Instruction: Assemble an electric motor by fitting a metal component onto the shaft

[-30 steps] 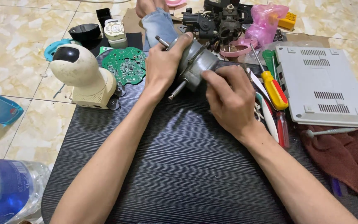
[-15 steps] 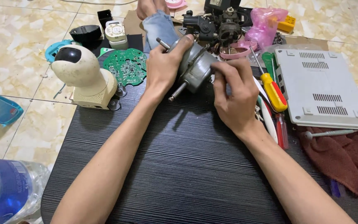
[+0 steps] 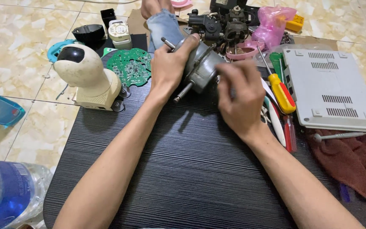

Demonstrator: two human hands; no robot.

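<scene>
Grey motor [image 3: 204, 68] sits upper centre over the black table [image 3: 200, 169], left hand [image 3: 170, 63] grasping its housing, right hand [image 3: 240, 99] touching its side (fingers blurred); step seems inspecting, next needs steady grip.

Both forearms are reaching far; left hand [image 3: 171, 68] is curling its fingers [image 3: 190, 42]; right hand [image 3: 241, 99] is hovering, blurred.

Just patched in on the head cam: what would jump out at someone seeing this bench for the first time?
At the middle, the left hand and right hand grip a grey metal motor with a shaft poking out, above the black table. To the left stands a cream dome-shaped camera beside a green circuit board; to the right lies a grey vented box.
</scene>
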